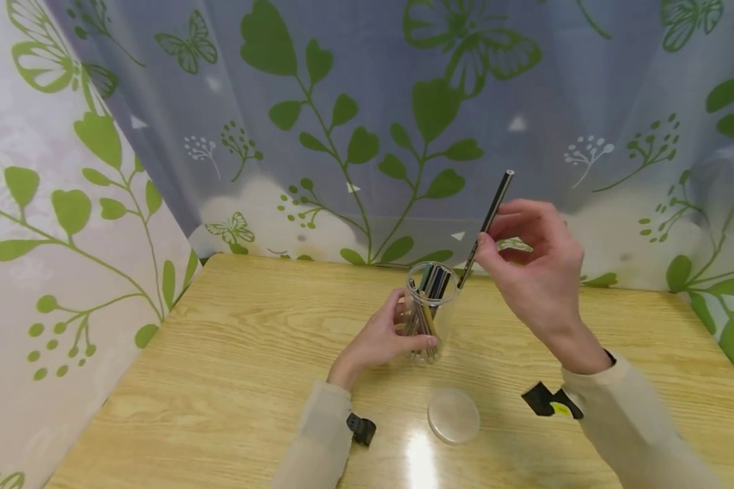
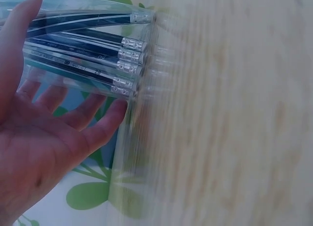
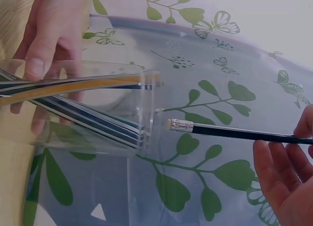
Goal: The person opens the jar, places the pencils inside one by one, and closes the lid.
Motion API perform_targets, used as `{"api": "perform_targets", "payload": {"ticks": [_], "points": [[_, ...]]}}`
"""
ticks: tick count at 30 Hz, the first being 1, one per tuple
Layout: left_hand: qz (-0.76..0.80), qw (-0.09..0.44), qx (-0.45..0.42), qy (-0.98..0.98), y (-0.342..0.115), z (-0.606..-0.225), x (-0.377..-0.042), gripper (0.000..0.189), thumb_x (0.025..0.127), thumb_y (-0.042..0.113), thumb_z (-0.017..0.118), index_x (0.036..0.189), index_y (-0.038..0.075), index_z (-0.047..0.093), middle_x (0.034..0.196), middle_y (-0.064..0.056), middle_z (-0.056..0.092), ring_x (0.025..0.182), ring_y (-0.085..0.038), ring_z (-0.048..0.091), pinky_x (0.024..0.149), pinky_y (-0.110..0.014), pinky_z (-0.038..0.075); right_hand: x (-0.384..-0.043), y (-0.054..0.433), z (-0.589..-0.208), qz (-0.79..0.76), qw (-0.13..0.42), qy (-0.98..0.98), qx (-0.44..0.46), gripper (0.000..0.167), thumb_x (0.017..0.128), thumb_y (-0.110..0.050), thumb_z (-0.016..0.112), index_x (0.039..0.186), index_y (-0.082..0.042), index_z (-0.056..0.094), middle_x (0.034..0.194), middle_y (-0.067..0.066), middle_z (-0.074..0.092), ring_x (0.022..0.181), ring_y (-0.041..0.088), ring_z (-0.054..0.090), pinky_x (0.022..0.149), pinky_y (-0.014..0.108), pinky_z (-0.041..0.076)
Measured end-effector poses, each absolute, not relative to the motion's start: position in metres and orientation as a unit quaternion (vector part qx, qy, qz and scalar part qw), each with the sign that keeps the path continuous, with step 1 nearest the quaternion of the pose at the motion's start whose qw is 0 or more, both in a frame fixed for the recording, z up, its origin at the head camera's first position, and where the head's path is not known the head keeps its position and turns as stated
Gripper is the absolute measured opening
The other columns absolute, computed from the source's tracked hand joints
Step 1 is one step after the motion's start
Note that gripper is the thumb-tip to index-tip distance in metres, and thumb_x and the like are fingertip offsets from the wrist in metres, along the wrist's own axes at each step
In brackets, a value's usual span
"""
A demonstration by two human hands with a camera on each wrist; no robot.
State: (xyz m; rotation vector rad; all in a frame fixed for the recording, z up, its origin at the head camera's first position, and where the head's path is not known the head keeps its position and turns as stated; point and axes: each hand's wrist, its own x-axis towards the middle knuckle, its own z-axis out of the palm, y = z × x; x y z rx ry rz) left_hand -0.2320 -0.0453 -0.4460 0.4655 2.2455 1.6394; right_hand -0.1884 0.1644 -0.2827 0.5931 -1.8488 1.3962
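A clear jar (image 1: 443,326) stands upright on the table, with several pencils (image 1: 438,282) inside, mostly dark with some yellowish. Their metal ferrules (image 2: 131,56) are down at the jar's bottom in the left wrist view. My left hand (image 1: 382,336) grips the jar from the left, thumb across its near side and fingers behind. Above and right of the jar, my right hand (image 1: 535,272) pinches a dark pencil (image 1: 492,210) between thumb and fingers. That pencil tilts, its eraser end (image 3: 171,124) pointing down, just outside the jar's mouth in the right wrist view.
A round clear lid (image 1: 454,415) lies flat on the wooden table (image 1: 251,353), nearer me than the jar. A curtain (image 1: 342,136) with leaves and butterflies hangs along the table's back edge. Black wrist devices sit at both sleeves.
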Motion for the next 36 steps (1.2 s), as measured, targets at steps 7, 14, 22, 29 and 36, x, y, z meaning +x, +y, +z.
{"api": "perform_targets", "payload": {"ticks": [7,14,22,29,36], "points": [[0.587,0.148,0.173,0.777,-0.046,-0.445,-0.231,0.069,0.084,0.038,0.086,0.14,0.035,0.044,0.151,0.002,0.045,0.141,-0.031,0.05,0.111,-0.047,0.049,-0.194,0.161,-0.288,0.536,0.364,-0.721,0.245,0.034,0.08,0.02,0.064,0.113,0.015,0.057,0.089,-0.021,0.064,0.075,0.0,0.065,0.064,0.013,0.057],[0.579,0.138,0.157,0.788,-0.044,-0.443,-0.229,0.074,0.083,0.039,0.087,0.143,0.036,0.043,0.151,-0.002,0.046,0.14,-0.033,0.051,0.111,-0.046,0.05,-0.198,0.159,-0.289,0.534,0.366,-0.719,0.254,0.035,0.079,0.021,0.064,0.113,0.015,0.056,0.09,-0.02,0.064,0.076,-0.001,0.065,0.064,0.013,0.057],[0.574,0.139,0.159,0.791,-0.045,-0.442,-0.228,0.073,0.083,0.041,0.086,0.142,0.039,0.043,0.15,0.0,0.046,0.139,-0.033,0.051,0.11,-0.046,0.051,-0.2,0.152,-0.295,0.512,0.344,-0.739,0.27,0.033,0.082,0.018,0.066,0.113,0.009,0.062,0.091,0.008,0.07,0.081,-0.001,0.066,0.065,0.012,0.057],[0.574,0.14,0.165,0.79,-0.045,-0.443,-0.228,0.072,0.083,0.041,0.086,0.141,0.041,0.043,0.149,0.001,0.047,0.139,-0.033,0.051,0.109,-0.046,0.051,-0.203,0.151,-0.309,0.488,0.308,-0.764,0.288,0.04,0.08,0.017,0.068,0.118,0.007,0.061,0.088,0.015,0.072,0.078,-0.004,0.065,0.065,0.014,0.058],[0.579,0.136,0.161,0.787,-0.045,-0.444,-0.228,0.073,0.082,0.042,0.087,0.141,0.042,0.043,0.15,0.002,0.047,0.138,-0.031,0.052,0.108,-0.045,0.052,-0.207,0.15,-0.319,0.464,0.282,-0.779,0.313,0.046,0.081,0.018,0.066,0.124,0.004,0.059,0.087,0.012,0.073,0.078,0.0,0.066,0.065,0.015,0.058]]}}
